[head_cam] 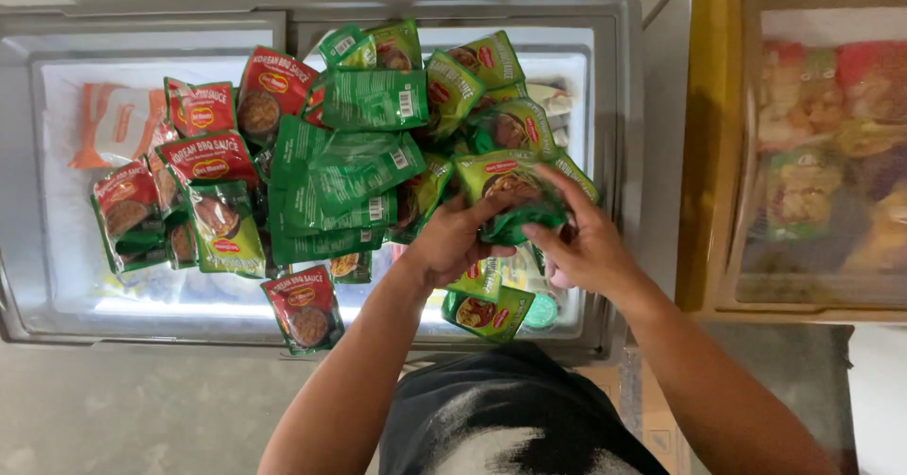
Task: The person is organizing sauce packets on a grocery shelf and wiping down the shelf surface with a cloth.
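Observation:
Both my hands meet over the right half of a chest freezer (624, 154) whose glass lid is covered with sauce pouches. My left hand (452, 239) and my right hand (588, 244) together grip one green sauce pouch (505, 187), holding it just above the pile. More green pouches (354, 168) lie fanned out in the middle. Red pouches (203, 154) lie further left. Another green pouch (487, 313) sits under my wrists at the front edge.
An orange and white packet (118, 121) lies at the far left of the freezer top. A second freezer with a yellow frame (704, 135) stands to the right, holding blurred coloured packs. Grey floor (123, 404) runs along the front.

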